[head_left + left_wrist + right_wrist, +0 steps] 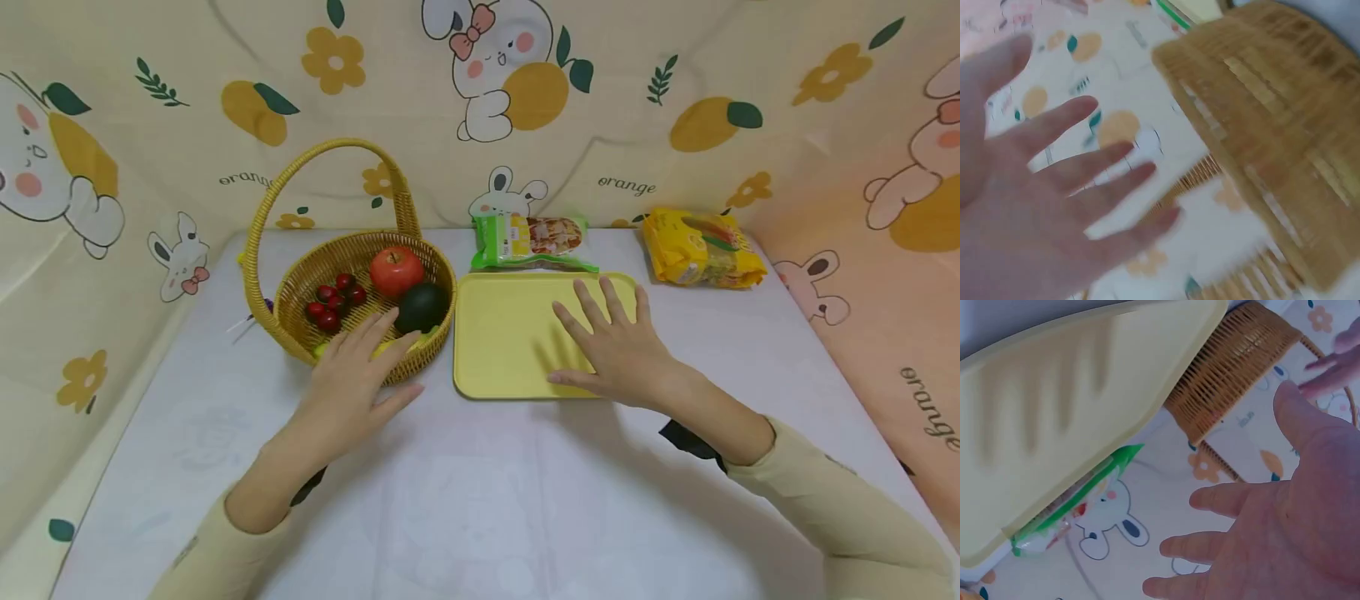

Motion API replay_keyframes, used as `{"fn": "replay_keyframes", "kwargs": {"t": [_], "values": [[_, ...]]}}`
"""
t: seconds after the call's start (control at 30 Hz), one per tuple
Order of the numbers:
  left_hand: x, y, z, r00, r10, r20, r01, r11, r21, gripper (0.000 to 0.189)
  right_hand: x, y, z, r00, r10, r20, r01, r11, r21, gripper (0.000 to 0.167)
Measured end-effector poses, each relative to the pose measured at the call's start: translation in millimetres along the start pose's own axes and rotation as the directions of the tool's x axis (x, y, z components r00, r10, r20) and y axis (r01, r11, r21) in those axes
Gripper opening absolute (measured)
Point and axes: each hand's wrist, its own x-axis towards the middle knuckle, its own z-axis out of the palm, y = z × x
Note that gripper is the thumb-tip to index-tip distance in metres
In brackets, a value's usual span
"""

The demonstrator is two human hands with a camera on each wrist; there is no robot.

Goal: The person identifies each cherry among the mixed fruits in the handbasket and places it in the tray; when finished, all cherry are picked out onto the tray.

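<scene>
My left hand (345, 383) hovers at the front of a wicker basket (442, 275) with a tall handle, its fingers spread and holding nothing. Inside the basket lie a red apple-like fruit (396, 272), a dark green avocado-like fruit (422, 307), several dark red cherries (328, 320) and something yellow (386, 347), partly hidden by the fingers. Over the right part of a yellow tray (502, 333) my right hand (626, 354) is held with fingers fanned out, casting a shadow on it. In the left wrist view, the palm and straight fingers show beside the basket (1260, 125).
Behind the tray stands a green-edged food packet (536, 242). A yellow packet (701, 248) lies at the back right of the white table (465, 500). Patterned cloth (420, 108) walls in the back and sides. A thin purple-tipped item (251, 319) pokes out left of the basket.
</scene>
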Motion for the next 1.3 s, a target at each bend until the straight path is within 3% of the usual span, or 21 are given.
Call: {"fn": "replay_keyframes", "kwargs": {"t": [0.03,0.1,0.17,0.23,0.27,0.33,0.37,0.4,0.5,0.6,0.87,1.03,1.13,1.2,1.3], "values": [[-8.3,-4.0,-2.4,0.996,0.007,-0.089,-0.009,1.000,-0.029,0.054,0.4,0.7,1.1,1.000,0.001,0.001,-0.001,1.000,0.006,0.091],[-24.1,-13.1,-6.7,0.960,-0.012,-0.278,-0.014,0.996,-0.088,0.039,1.5,2.6,3.8,1.000,0.005,0.004,-0.005,1.000,0.010,0.090],[-36.5,-22.3,-8.7,0.889,-0.089,-0.448,0.010,0.985,-0.174,0.029,2.7,4.2,6.1,1.000,0.010,0.005,-0.010,1.000,0.020,0.089],[-44.9,-30.3,-8.1,0.801,-0.200,-0.564,0.046,0.960,-0.275,0.031,4.4,5.4,8.2,1.000,0.011,0.006,-0.011,0.999,0.030,0.089],[-47.3,-33.9,-6.8,0.758,-0.252,-0.601,0.058,0.945,-0.322,0.035,5.5,5.8,9.1,1.000,0.009,0.006,-0.009,0.999,0.035,0.089],[-49.8,-39.2,-2.7,0.697,-0.352,-0.625,0.103,0.911,-0.398,0.052,7.9,6.0,10.6,1.000,0.000,0.003,-0.001,0.999,0.053,0.089],[-50.1,-41.5,-0.2,0.680,-0.389,-0.622,0.132,0.899,-0.418,0.062,9.2,5.8,11.2,1.000,-0.005,0.001,0.005,0.998,0.059,0.089],[-50.0,-43.7,2.4,0.672,-0.421,-0.609,0.167,0.887,-0.430,0.071,10.7,5.6,11.8,1.000,-0.011,-0.001,0.011,0.998,0.070,0.089],[-48.1,-50.2,9.1,0.678,-0.499,-0.540,0.266,0.851,-0.452,0.088,15.9,4.2,12.8,1.000,-0.028,-0.011,0.028,0.996,0.086,0.089],[-44.6,-57.7,14.2,0.694,-0.541,-0.475,0.307,0.819,-0.485,0.089,23.9,2.4,12.6,0.999,-0.041,-0.023,0.043,0.995,0.089,0.088],[-36.3,-76.6,25.0,0.765,-0.546,-0.340,0.276,0.757,-0.592,0.071,61.7,-10.1,-4.9,0.991,-0.117,-0.067,0.125,0.983,0.133,0.085],[-35.1,-69.4,18.6,0.782,-0.540,-0.312,0.263,0.739,-0.621,0.055,99.6,-30.2,-33.3,0.966,-0.212,-0.145,0.240,0.947,0.214,0.077],[-36.1,-59.4,8.8,0.781,-0.546,-0.303,0.261,0.726,-0.636,0.050,132.5,-48.1,-54.4,0.929,-0.310,-0.201,0.362,0.873,0.326,0.071],[-37.7,-56.0,4.9,0.778,-0.556,-0.292,0.271,0.717,-0.643,0.049,157.3,-62.6,-68.8,0.900,-0.382,-0.208,0.435,0.793,0.427,0.068],[-39.4,-66.0,14.3,0.781,-0.555,-0.287,0.265,0.711,-0.652,0.052,192.3,-84.3,-86.4,0.861,-0.478,-0.171,0.485,0.675,0.556,0.062]]}}
